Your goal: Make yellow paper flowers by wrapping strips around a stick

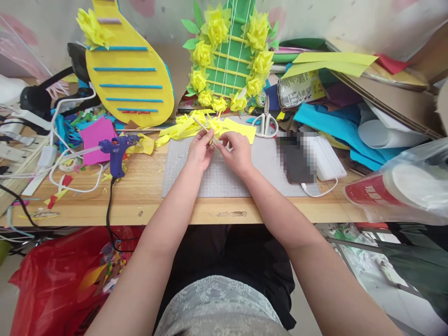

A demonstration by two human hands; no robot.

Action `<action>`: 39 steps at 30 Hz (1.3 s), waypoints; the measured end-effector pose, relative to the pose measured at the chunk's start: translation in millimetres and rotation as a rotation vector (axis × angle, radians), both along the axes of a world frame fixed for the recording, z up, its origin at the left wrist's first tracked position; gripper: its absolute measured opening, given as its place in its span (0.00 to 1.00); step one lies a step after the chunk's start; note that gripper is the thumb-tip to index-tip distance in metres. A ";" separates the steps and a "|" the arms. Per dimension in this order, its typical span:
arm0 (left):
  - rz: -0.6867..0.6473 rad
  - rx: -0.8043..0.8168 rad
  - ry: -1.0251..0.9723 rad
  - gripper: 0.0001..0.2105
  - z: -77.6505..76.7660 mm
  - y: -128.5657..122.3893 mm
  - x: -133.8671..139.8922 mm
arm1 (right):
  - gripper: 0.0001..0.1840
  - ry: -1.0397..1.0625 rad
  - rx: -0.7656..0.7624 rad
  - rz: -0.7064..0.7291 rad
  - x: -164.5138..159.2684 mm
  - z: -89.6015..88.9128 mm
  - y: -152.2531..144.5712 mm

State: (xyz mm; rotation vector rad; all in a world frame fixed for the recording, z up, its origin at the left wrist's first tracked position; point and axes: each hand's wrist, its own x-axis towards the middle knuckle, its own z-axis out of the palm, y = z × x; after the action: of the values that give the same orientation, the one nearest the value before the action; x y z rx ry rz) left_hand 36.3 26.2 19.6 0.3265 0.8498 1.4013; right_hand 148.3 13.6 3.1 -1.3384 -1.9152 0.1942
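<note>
A wooden table (206,215) runs across the room's wall side, with a grey cutting mat (276,185) at its middle. Behind the mat stand two instrument-shaped panels: a yellow panel (128,60) with blue bars and a green panel (224,65) edged with yellow paper flowers. Loose yellow strips (171,134) lie along the mat's far edge; a blue glue gun (117,158) stands to the left, white-handled scissors (268,125) to the right.

Over the mat, the person's left hand (200,151) and right hand (235,151) nearly meet, fingertips pinching a thin, pale stick (199,123). It slants between them, its far end poking up past the left fingers; whether paper is also gripped, I cannot tell. The stick looks light, stiff and easily rolled, probably snappable if bent; fingertips near both ends should steady it.
</note>
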 end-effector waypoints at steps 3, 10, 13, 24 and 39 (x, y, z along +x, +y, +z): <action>-0.004 0.013 0.012 0.06 -1.8 0.6 0.1 | 0.10 0.031 -0.029 0.001 -0.5 0.5 0.3; 0.022 0.015 0.053 0.07 0.2 -1.4 0.9 | 0.10 0.051 -0.086 -0.013 -1.4 0.3 1.4; 0.054 -0.017 0.073 0.09 0.6 -1.9 1.3 | 0.09 0.046 -0.089 -0.001 -1.7 0.5 1.2; -0.015 0.003 0.116 0.08 5.1 -3.4 0.2 | 0.10 0.008 -0.162 -0.011 -2.1 4.2 2.2; 0.202 -0.047 0.368 0.15 4.3 -2.5 5.5 | 0.10 0.036 -0.213 -0.008 -2.0 5.1 2.1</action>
State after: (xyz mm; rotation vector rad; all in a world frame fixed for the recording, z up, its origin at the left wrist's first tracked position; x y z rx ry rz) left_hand 41.8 23.6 23.9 0.4819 1.2434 1.5290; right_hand 146.3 15.7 8.2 -1.4709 -1.8994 0.4262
